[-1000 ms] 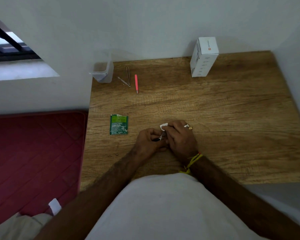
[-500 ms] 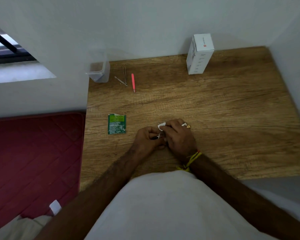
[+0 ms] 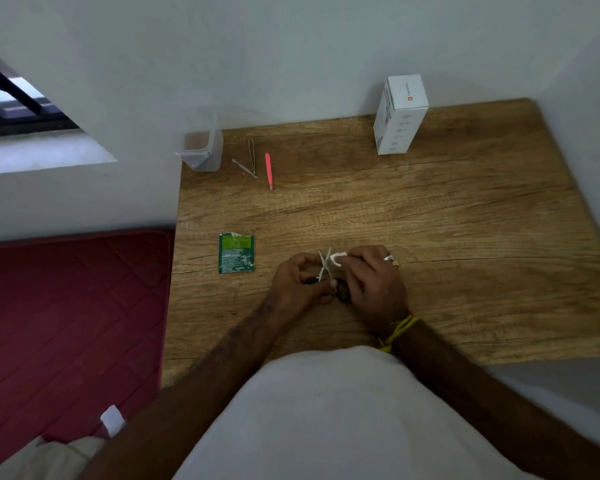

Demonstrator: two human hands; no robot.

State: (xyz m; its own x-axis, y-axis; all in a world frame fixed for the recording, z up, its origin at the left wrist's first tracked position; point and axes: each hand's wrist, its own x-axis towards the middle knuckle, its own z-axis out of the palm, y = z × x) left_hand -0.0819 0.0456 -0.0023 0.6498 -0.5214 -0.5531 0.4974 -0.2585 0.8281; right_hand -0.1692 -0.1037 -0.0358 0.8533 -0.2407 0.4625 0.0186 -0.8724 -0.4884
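Small scissors (image 3: 324, 265) with black handles sit between my two hands at the middle of the wooden table (image 3: 465, 237), their blades spread in an X. My left hand (image 3: 297, 284) curls around the left handle. My right hand (image 3: 374, 282) pinches a small white wipe (image 3: 338, 259) at the fingertips, right beside the blades, and covers the other handle. The lower part of the scissors is mostly hidden by my fingers.
A torn green sachet (image 3: 236, 252) lies left of my hands. At the back left are a clear plastic tub (image 3: 201, 150), metal tweezers (image 3: 252, 159) and a pink tool (image 3: 268, 171). A white box (image 3: 400, 114) stands at the back right. A red mat (image 3: 66, 306) lies beside the table.
The scissor blades now stand apart in an X above my fingers; before, they were hidden between my hands. The white wipe stays at my right fingertips.
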